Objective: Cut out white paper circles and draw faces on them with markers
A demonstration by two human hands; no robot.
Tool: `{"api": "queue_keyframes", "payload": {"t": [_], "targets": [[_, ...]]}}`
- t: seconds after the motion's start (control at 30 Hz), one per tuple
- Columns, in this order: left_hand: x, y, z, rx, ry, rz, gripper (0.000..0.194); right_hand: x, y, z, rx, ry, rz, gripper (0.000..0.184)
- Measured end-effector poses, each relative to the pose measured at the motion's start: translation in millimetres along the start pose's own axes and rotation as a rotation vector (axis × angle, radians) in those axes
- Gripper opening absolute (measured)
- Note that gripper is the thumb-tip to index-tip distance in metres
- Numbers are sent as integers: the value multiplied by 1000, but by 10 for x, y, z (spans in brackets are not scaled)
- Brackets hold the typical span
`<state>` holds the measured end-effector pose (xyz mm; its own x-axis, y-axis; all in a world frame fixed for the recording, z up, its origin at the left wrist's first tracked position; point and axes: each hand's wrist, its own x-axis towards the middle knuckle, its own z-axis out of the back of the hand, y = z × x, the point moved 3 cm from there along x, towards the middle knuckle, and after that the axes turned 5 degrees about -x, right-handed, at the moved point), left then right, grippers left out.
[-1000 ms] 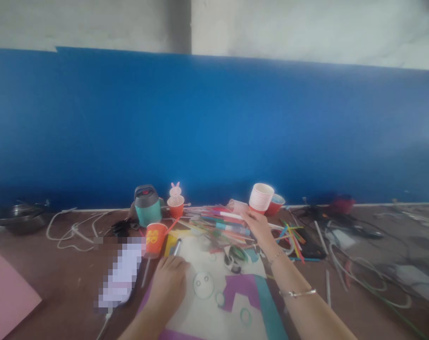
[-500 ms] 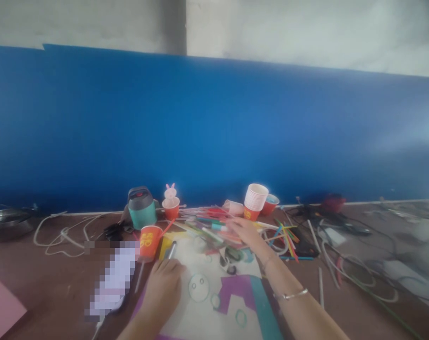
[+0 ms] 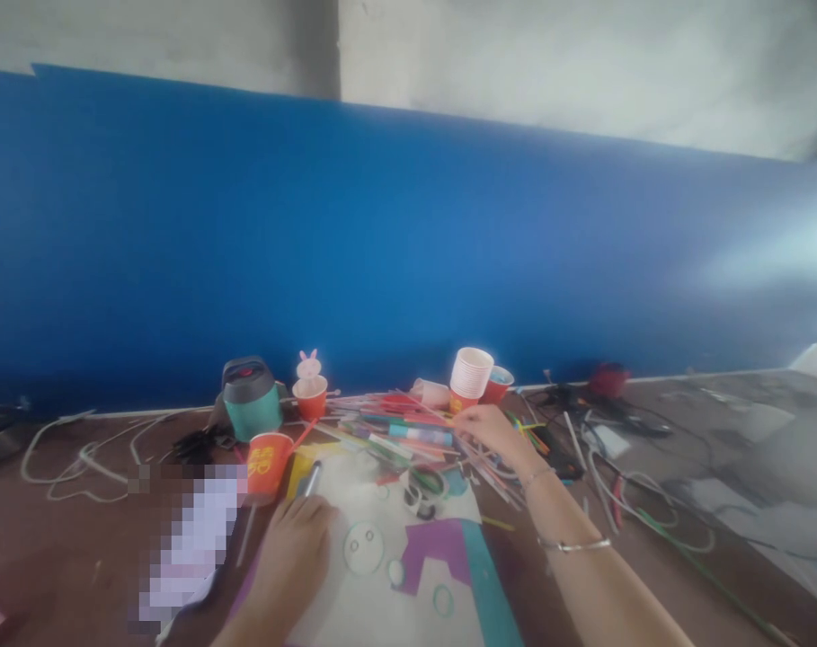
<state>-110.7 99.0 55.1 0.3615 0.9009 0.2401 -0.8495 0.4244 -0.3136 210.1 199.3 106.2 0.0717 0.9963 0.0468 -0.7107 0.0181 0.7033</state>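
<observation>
My left hand (image 3: 297,544) rests on the white paper (image 3: 331,598), its fingers closed around a marker pen (image 3: 312,478) whose end sticks out past them. Beside it on the sheet lies a pale paper circle (image 3: 363,548) with two small rings drawn like eyes, and smaller green-edged circles lie nearby. My right hand (image 3: 489,431) is over the right part of a heap of coloured sticks and pens (image 3: 374,427). Its thumb and fingers come together there; what is between them, if anything, I cannot make out. Close by lies a thick blue-and-white marker (image 3: 420,435).
A roll of tape (image 3: 425,490) lies on the paper. Behind stand stacked paper cups (image 3: 472,373), a cup with a rabbit figure (image 3: 309,395), an orange cup (image 3: 268,467) and a teal flask (image 3: 252,404). Cables (image 3: 651,503) sprawl at right. A blue panel (image 3: 408,243) closes off the back.
My right hand has shifted right over the heap, and its spread fingers have drawn together. The blue-and-white marker shows more fully. My left hand stays on the paper; the view has turned slightly right.
</observation>
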Motion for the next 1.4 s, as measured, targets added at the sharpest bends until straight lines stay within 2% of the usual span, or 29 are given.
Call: {"api": "queue_keyframes", "payload": {"t": [0.13, 0.37, 0.53, 0.7, 0.77, 0.83, 0.87, 0.9, 0.97, 1.0, 1.07, 1.17, 1.27, 1.4], "targets": [[2, -5, 13, 1, 0, 16, 38, -80, 89, -263, -147, 81, 82, 18], [-2, 15, -4, -31, -14, 14, 38, -83, 136, -598, -359, 111, 147, 16], [-7, 3, 4, -57, -26, 19, 39, -81, 147, -656, -418, 91, 160, 10], [-7, 23, -23, -56, -39, 21, 39, -115, 256, -527, -340, 15, 168, 11], [-11, 45, -51, -39, -117, -4, 40, -166, 337, -444, -288, -26, 170, 16], [-25, 64, -55, -6, -287, -23, 37, -264, 450, -381, -204, -74, 172, 24], [-37, 65, -50, 11, -379, -29, 39, -333, 516, -365, -76, -101, 162, 24], [-50, 60, -45, 17, -445, -37, 45, -413, 594, -379, 46, -78, 170, 23], [-70, 21, -40, 1, -483, -81, 56, -595, 776, -479, 185, 38, 216, 17], [-78, -12, -41, -21, -464, -119, 55, -688, 867, -553, 216, 111, 241, 14], [-93, -86, -49, -103, -379, -189, 45, -849, 1027, -695, 258, 165, 294, 9], [-108, -163, -53, -290, -301, -175, 30, -975, 1161, -893, 334, 179, 299, 8], [-106, -211, -34, -393, -294, -154, 26, -997, 1198, -1064, 380, 219, 274, 8], [-80, -243, -29, -448, -143, -146, 23, -989, 1186, -1208, 386, 229, 234, 22]]}}
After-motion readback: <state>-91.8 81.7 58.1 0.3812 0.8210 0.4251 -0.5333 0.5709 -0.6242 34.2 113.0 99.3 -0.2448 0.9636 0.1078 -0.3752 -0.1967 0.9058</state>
